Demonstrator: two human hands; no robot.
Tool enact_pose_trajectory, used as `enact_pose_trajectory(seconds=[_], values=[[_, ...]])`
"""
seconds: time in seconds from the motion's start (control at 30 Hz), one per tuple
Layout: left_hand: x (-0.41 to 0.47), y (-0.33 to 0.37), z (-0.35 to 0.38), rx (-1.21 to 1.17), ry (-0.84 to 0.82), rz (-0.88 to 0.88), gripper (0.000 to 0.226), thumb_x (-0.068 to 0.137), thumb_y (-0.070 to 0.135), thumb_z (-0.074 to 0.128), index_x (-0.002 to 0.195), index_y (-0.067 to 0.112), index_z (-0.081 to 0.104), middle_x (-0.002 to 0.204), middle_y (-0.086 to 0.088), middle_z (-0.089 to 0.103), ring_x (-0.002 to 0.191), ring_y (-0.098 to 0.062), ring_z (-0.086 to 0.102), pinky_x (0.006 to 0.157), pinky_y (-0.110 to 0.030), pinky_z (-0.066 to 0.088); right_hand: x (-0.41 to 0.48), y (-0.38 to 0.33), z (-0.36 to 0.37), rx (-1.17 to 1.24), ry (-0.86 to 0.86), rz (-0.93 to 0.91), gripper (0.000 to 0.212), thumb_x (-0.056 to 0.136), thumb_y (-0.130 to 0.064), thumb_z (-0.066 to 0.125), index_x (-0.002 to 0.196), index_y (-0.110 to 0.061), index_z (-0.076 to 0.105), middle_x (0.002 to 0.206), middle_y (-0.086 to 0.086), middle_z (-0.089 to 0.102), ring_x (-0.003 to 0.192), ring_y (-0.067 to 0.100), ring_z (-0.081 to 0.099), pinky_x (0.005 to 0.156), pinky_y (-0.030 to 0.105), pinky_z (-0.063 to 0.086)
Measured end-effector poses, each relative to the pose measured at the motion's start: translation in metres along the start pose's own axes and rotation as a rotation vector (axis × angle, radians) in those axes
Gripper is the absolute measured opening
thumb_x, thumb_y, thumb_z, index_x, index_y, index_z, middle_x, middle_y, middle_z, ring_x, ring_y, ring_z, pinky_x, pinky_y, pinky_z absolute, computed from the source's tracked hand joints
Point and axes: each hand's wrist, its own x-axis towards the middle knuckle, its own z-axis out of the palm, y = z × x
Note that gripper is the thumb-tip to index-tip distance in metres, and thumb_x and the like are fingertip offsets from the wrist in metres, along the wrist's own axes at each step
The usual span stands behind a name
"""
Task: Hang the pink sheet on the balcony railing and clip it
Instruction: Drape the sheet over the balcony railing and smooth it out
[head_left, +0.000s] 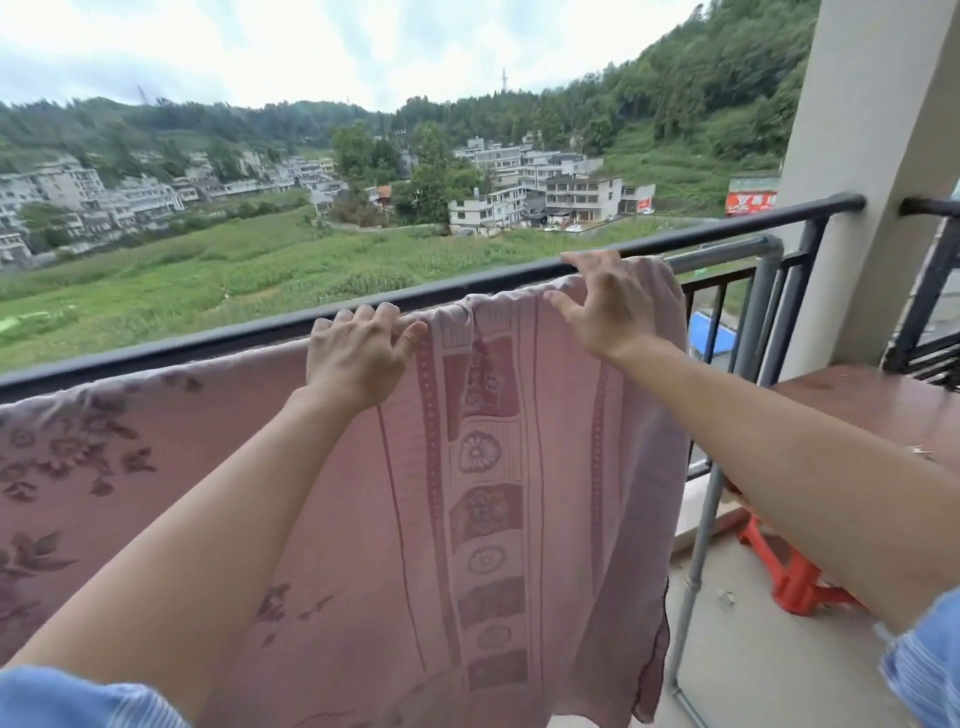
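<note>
While the pink sheet (498, 467) hangs down on the near side of the balcony railing (156, 358), its top edge runs long along the rail, from the left to the far right. A grey pipe (727, 255) pokes out from under the right end, so the sheet may be lying on that pipe, just beside the black rail. Both hands are on the top edge, at the right part of the sheet. The left hand (358, 358) hooks its fingers over the top fold, thumb lying on the cloth. The right hand (618, 306) is spread wide, fingertips touching the cloth near the right end. I see no clip on the sheet. The right hand is closer to the brown bench (857, 400) on the right, so I think it would go for a clip while the left hand holds the sheet.
</note>
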Motion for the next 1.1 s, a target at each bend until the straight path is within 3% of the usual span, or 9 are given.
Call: enact_pose_trajectory(seconds=[0.17,0.43,0.57,0.63,0.73,0.8,0.87,0.97,1.1], values=[[-0.004,-0.009,0.005,0.029,0.046,0.002,0.056,0.095,0.060,0.024,0.125,0.021,0.052,0.128,-0.008,0.058,0.118,-0.029,0.051,0.093,-0.044,0.035,0.014,-0.015,0.017,0.086,-0.031,-0.206,0.020,0.089,-0.038,0.065,0.103,-0.026,0.074,0.105,-0.004,0.066,0.109,0.021,0.054,0.082,0.034,0.042],[0.001,0.009,0.007,0.024,0.034,0.103,0.055,0.095,0.059,0.028,0.129,0.020,0.046,0.126,-0.009,0.055,0.118,-0.029,0.048,0.095,-0.046,0.033,0.031,0.040,0.002,0.002,0.112,-0.019,0.024,0.092,-0.038,0.058,0.095,-0.017,0.071,0.106,0.004,0.068,0.104,0.029,0.058,0.085,0.035,0.042],[0.014,0.040,0.000,-0.103,0.134,0.207,0.051,0.097,0.053,0.032,0.129,0.018,0.049,0.125,-0.010,0.056,0.116,-0.030,0.048,0.100,-0.044,0.029,0.039,0.061,-0.002,0.220,0.307,0.352,0.029,0.091,-0.042,0.056,0.102,-0.016,0.064,0.119,0.009,0.059,0.113,0.028,0.054,0.088,0.032,0.042],[0.027,0.059,-0.004,-0.144,0.145,0.281,0.052,0.097,0.053,0.031,0.128,0.016,0.051,0.124,-0.011,0.056,0.115,-0.029,0.049,0.099,-0.044,0.030,0.041,0.078,-0.002,0.354,0.317,0.599,0.028,0.089,-0.043,0.058,0.097,-0.017,0.061,0.109,0.008,0.063,0.102,0.028,0.060,0.089,0.035,0.046],[0.050,0.089,-0.001,-0.183,0.082,0.350,0.049,0.098,0.051,0.030,0.125,0.015,0.051,0.119,-0.011,0.058,0.111,-0.030,0.051,0.092,-0.044,0.035,0.036,0.088,0.005,0.711,0.189,0.767,0.031,0.082,-0.047,0.068,0.076,-0.018,0.058,0.067,0.004,0.055,0.067,0.024,0.053,0.052,0.030,0.045],[0.062,0.106,0.009,-0.188,0.012,0.347,0.049,0.099,0.052,0.028,0.118,0.015,0.052,0.112,-0.012,0.060,0.101,-0.031,0.056,0.081,-0.042,0.038,0.032,0.094,0.005,0.814,0.100,0.775,0.031,0.078,-0.045,0.074,0.083,-0.018,0.060,0.067,0.005,0.052,0.058,0.020,0.047,0.039,0.020,0.032],[0.068,0.118,0.025,-0.085,0.019,0.346,0.050,0.097,0.055,0.024,0.111,0.016,0.052,0.103,-0.011,0.064,0.093,-0.031,0.060,0.072,-0.040,0.038,0.033,0.103,-0.002,0.701,0.094,0.692,0.027,0.078,-0.040,0.076,0.077,-0.016,0.065,0.069,0.005,0.057,0.056,0.016,0.049,0.043,0.019,0.034],[0.072,0.123,0.037,0.018,0.094,0.359,0.054,0.096,0.059,0.021,0.109,0.017,0.052,0.098,-0.010,0.065,0.088,-0.032,0.062,0.068,-0.038,0.037,0.042,0.127,-0.026,0.436,0.227,0.612,0.031,0.076,-0.041,0.076,0.062,-0.018,0.060,0.061,-0.002,0.057,0.055,0.013,0.050,0.054,0.027,0.043],[0.078,0.123,0.037,0.015,0.097,0.378,0.050,0.096,0.061,0.020,0.096,0.018,0.046,0.092,-0.009,0.064,0.083,-0.031,0.060,0.065,-0.037,0.035,0.061,0.167,-0.057,0.436,0.308,0.695,0.035,0.067,-0.047,0.077,0.057,-0.020,0.055,0.067,-0.004,0.063,0.065,0.015,0.058,0.070,0.034,0.055]])
